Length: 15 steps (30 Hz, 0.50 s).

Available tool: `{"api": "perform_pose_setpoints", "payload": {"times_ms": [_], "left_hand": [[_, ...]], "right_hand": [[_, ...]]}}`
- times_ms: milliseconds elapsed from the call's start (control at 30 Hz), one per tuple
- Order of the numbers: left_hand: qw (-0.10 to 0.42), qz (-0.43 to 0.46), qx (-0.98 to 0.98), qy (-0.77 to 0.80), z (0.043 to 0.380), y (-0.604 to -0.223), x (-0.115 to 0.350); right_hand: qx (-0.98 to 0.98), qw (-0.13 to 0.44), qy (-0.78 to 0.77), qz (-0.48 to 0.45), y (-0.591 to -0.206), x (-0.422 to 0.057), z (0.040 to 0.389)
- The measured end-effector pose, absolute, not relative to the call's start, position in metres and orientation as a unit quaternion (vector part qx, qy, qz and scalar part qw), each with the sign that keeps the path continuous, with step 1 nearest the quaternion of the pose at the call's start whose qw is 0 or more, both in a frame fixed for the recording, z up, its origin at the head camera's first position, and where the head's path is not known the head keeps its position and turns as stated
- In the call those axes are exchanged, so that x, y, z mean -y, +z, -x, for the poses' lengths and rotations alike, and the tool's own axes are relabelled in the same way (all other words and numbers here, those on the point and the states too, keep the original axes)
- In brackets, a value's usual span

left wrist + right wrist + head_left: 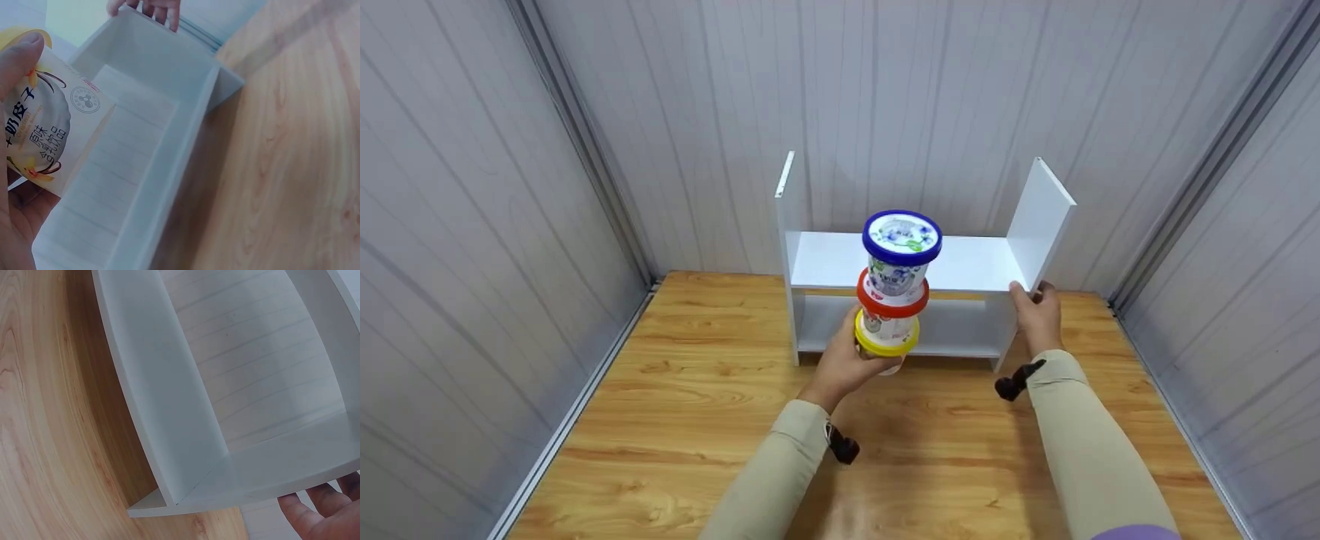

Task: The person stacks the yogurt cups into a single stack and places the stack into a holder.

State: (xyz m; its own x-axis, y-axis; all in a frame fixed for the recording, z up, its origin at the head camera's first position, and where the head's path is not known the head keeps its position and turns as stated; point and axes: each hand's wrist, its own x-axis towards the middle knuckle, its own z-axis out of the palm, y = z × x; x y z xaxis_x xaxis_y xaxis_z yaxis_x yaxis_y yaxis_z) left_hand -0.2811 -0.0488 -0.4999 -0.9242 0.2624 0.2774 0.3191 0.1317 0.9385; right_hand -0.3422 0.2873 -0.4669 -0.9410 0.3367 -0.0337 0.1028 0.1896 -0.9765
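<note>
My left hand (847, 364) grips the lowest of three stacked paper cups, the yellow-lidded cup (887, 335), held in front of the shelf. On top of it sits a red-lidded cup (893, 292), and above that a blue-lidded cup (901, 238). In the left wrist view the yellow-lidded cup (56, 121) shows printed flowers and characters, with the thumb at its lid. A white two-tier shelf (975, 262) stands on the wooden surface. My right hand (1039, 315) holds the front edge of its right side panel (1042, 217), thumb inside and fingers outside.
Wood-grain flooring (682, 420) spreads around the shelf. A pale panelled wall (885, 97) rises behind it, with side walls at left and right. The shelf's left side panel (789, 217) stands upright above the upper board.
</note>
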Motion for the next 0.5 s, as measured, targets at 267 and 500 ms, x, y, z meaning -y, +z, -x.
{"api": "perform_pose_setpoints", "payload": {"times_ms": [267,500], "left_hand": [[0.040,0.213,0.750,-0.625,0.288,-0.481,0.049],[0.038,0.215,0.747,-0.628,0.292,-0.468,0.049]], "right_hand": [[0.762,0.087,0.623,0.153,-0.466,-0.286,0.342],[0.765,0.081,0.619,0.162,-0.464,-0.289,0.341]]}}
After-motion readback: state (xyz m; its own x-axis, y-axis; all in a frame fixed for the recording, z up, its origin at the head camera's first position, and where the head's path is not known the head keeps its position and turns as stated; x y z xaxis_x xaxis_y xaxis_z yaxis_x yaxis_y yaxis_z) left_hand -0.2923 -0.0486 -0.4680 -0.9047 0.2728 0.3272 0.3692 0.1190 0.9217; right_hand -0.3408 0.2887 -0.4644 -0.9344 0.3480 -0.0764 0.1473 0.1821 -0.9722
